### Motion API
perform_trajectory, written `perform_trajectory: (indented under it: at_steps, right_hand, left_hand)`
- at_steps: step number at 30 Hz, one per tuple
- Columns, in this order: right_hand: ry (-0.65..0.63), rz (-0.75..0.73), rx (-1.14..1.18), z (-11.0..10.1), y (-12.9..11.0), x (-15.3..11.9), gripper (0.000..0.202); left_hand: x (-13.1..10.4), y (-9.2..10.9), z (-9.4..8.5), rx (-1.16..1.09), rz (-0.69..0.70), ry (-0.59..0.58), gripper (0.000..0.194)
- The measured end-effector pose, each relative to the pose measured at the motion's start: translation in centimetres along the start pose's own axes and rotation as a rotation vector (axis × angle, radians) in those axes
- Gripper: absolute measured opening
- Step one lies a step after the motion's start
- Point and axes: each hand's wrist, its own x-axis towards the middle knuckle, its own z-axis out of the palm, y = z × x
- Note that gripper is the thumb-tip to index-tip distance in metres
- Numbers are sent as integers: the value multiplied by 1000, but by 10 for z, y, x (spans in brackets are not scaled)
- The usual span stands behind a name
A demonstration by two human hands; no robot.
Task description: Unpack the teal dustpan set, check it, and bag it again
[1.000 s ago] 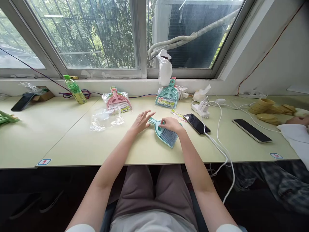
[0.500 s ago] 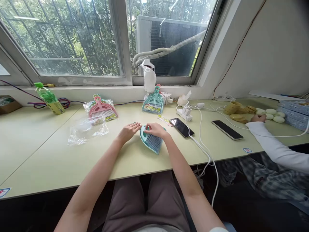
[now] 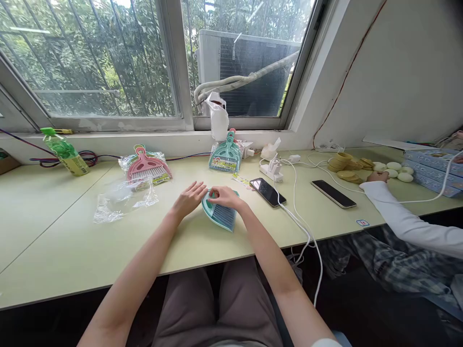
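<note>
A teal dustpan (image 3: 210, 215) lies on the pale yellow-green table (image 3: 126, 250), in front of the person, with a brush (image 3: 223, 215) nested in it, bristles towards the pan's wide end. The right hand (image 3: 226, 196) is over the dustpan, thumb and fingers drawn near each other at the top of the brush; whether they pinch it, I cannot tell. The left hand (image 3: 190, 197) lies flat at the dustpan's left edge, palm down, fingers straight and side by side, clamped on nothing visible; the pan's handle is hidden around there.

Just beyond the dustpan is a printed card (image 3: 241, 181), and to its right a dark phone (image 3: 268, 192). Further beyond the dustpan, by the wall, sits a wrapped teal dustpan set (image 3: 224, 158); beyond and to the left is a wrapped pink dustpan set (image 3: 146, 166). A crumpled clear bag (image 3: 123, 202) lies left of the dustpan, and a green-capped bottle (image 3: 68, 156) leans well apart on that side, further back. Beyond and right of the dustpan is a power strip (image 3: 271, 173). Well to the right lie a second phone (image 3: 333, 194) and white balls (image 3: 404, 177), with a co-worker's hand (image 3: 377, 177) beside them.
</note>
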Motion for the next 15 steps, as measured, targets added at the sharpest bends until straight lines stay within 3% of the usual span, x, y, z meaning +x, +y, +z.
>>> perform_trajectory:
  at_steps: [15]
  right_hand:
    - [-12, 6, -41, 4, 5, 4, 19]
  left_hand:
    - [2, 6, 3, 14, -18, -173, 49]
